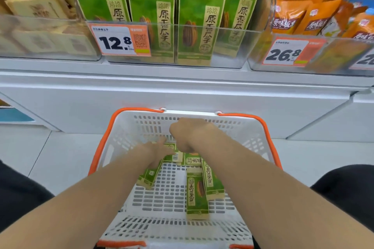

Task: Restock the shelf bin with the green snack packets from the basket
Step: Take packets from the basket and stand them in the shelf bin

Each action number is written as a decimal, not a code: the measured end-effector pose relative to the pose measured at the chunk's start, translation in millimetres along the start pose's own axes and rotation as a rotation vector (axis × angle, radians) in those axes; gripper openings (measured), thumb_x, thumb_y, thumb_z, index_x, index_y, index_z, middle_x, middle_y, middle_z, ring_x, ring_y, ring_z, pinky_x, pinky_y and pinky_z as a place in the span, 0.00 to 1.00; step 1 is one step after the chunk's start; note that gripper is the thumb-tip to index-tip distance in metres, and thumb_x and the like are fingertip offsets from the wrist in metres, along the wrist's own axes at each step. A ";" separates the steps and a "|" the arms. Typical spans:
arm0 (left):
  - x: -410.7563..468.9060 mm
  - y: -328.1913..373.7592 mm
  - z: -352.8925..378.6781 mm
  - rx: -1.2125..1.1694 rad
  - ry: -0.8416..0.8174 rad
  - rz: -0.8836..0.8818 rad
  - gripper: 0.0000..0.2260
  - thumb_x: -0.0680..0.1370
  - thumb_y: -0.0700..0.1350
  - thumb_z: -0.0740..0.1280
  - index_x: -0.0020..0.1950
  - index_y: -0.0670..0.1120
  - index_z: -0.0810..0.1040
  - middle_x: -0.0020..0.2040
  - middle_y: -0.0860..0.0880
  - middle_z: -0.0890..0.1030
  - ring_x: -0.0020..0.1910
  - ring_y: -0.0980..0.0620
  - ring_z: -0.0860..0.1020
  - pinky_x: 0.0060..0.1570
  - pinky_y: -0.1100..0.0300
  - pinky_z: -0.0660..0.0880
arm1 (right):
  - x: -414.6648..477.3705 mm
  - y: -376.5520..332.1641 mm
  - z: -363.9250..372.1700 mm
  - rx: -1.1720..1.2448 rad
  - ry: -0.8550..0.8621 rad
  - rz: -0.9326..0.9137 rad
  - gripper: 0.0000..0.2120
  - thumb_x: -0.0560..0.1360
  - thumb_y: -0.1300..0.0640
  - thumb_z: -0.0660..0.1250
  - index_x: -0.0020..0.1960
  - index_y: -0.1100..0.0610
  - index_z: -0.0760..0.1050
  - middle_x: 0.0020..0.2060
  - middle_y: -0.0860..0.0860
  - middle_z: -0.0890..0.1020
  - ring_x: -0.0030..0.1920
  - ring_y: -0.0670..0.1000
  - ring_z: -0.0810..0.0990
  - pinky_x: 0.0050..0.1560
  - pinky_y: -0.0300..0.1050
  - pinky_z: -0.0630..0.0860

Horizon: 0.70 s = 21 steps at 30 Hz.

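Forearms reach into the white basket [267, 133], left hand [159, 148] and right hand [188, 135] close together over green packets [193, 160] at its far end, probably gathering several; grips unclear. Shelf bin [232, 46] stands beyond, part-filled.

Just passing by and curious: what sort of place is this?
Most likely a shop's snack aisle. A clear shelf bin holds rows of green snack packets, orange price tags read 12.8 and 26.8, and a white shopping basket with orange handles sits below.
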<state>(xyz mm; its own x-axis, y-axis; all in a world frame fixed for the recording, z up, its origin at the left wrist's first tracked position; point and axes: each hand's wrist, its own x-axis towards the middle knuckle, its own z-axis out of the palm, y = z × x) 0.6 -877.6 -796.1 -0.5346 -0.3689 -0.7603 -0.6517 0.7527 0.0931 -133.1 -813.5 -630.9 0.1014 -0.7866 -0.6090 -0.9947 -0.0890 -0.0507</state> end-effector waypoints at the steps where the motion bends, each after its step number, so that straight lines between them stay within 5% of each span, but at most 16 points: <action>1: 1.2 -0.7 0.3 0.002 -0.004 0.010 0.35 0.79 0.36 0.70 0.76 0.68 0.66 0.86 0.48 0.51 0.74 0.35 0.71 0.70 0.40 0.74 | 2.0 1.7 0.3 0.004 -0.002 0.002 0.13 0.81 0.62 0.62 0.65 0.56 0.74 0.54 0.52 0.77 0.47 0.54 0.76 0.48 0.50 0.76; 3: 9.2 -4.6 6.4 0.066 0.022 0.028 0.24 0.78 0.40 0.71 0.68 0.64 0.73 0.83 0.46 0.56 0.69 0.35 0.75 0.68 0.39 0.75 | 4.7 5.0 0.9 0.014 -0.014 0.008 0.15 0.81 0.63 0.62 0.66 0.56 0.74 0.56 0.53 0.78 0.49 0.54 0.77 0.51 0.50 0.78; 7: 15.4 -4.4 4.4 0.108 0.135 0.026 0.24 0.84 0.56 0.59 0.80 0.61 0.62 0.82 0.45 0.66 0.74 0.40 0.72 0.74 0.43 0.68 | 8.8 12.4 5.7 0.023 -0.023 0.036 0.17 0.80 0.63 0.62 0.68 0.56 0.74 0.60 0.54 0.78 0.55 0.56 0.80 0.59 0.55 0.80; 10: 14.8 -12.2 1.6 0.170 0.180 0.028 0.19 0.88 0.51 0.56 0.78 0.48 0.68 0.76 0.43 0.73 0.72 0.41 0.74 0.72 0.44 0.70 | 8.6 16.4 7.2 0.023 -0.028 0.042 0.18 0.81 0.63 0.63 0.70 0.55 0.73 0.61 0.54 0.77 0.57 0.57 0.80 0.59 0.55 0.80; 12: 5.3 -6.5 -1.7 0.141 0.098 -0.044 0.14 0.86 0.45 0.63 0.71 0.44 0.75 0.70 0.42 0.77 0.68 0.42 0.77 0.67 0.46 0.74 | 7.9 17.6 7.5 0.026 -0.023 0.038 0.18 0.81 0.63 0.62 0.70 0.56 0.73 0.61 0.54 0.77 0.56 0.57 0.80 0.58 0.54 0.80; 17: -3.5 3.3 -15.0 -0.035 0.074 -0.071 0.05 0.78 0.42 0.75 0.51 0.48 0.82 0.51 0.51 0.82 0.52 0.50 0.80 0.53 0.56 0.77 | 1.8 16.7 3.1 -0.009 0.015 0.034 0.14 0.80 0.63 0.63 0.65 0.56 0.74 0.57 0.54 0.78 0.49 0.56 0.78 0.50 0.51 0.80; 21: -18.3 8.2 -38.8 -0.268 0.141 0.031 0.07 0.77 0.41 0.77 0.42 0.50 0.82 0.44 0.53 0.84 0.46 0.52 0.82 0.45 0.61 0.76 | -10.6 16.7 -3.3 -0.019 0.020 0.046 0.19 0.80 0.64 0.63 0.70 0.55 0.73 0.62 0.55 0.76 0.51 0.57 0.78 0.50 0.51 0.78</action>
<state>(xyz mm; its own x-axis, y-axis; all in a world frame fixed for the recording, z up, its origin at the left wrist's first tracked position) -15.8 -885.8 -756.6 -0.6138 -0.4337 -0.6597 -0.7425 0.6011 0.2956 -150.7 -808.7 -622.6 0.0564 -0.8022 -0.5944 -0.9979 -0.0642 -0.0081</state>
